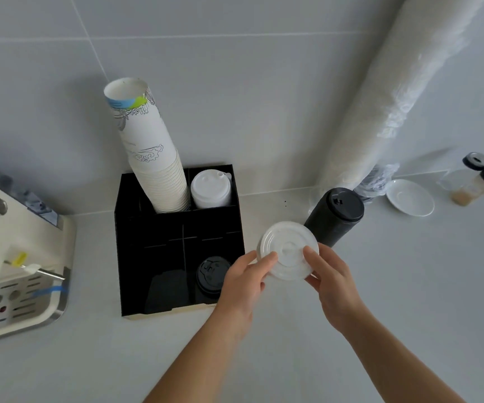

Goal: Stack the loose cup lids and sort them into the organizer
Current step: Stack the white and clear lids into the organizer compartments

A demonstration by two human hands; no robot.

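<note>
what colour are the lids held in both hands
White: the stack of lids held between the left hand and right hand, seen in the head view.

Smooth white plastic lids (288, 251), matt black organizer (176, 228), paper cups (153, 158).

Two bare forearms, hands (290, 283) ungloved, no sleeves
</note>
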